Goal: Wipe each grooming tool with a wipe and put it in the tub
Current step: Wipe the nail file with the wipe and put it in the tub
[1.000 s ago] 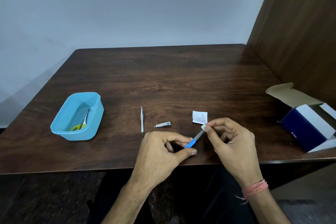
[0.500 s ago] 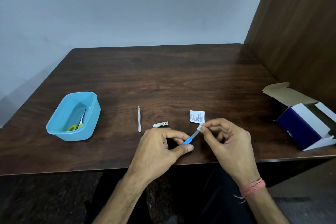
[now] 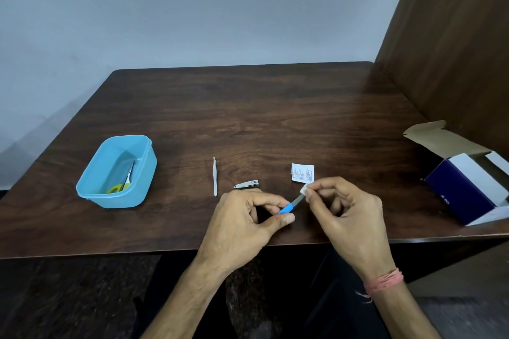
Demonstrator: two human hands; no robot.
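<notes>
My left hand (image 3: 245,220) pinches the blue handle of a nail file (image 3: 287,208) just above the table's front edge. My right hand (image 3: 347,212) pinches a small white wipe (image 3: 303,189) folded round the file's metal tip. A silver nail clipper (image 3: 246,184) and slim tweezers (image 3: 215,176) lie on the table to the left of my hands. Further left stands the light blue tub (image 3: 143,173), with yellow-handled scissors (image 3: 121,184) lying inside it.
A torn white wipe sachet (image 3: 302,172) lies just behind my right hand. An open dark blue and white carton (image 3: 468,190) sits at the table's right edge, beside a brown wooden panel (image 3: 451,44). The dark wooden table (image 3: 248,118) meets a pale wall behind.
Both hands hold the file and wipe much as before. The wipe stays at the file's metal tip with only small shifts; the view has drifted slightly.
</notes>
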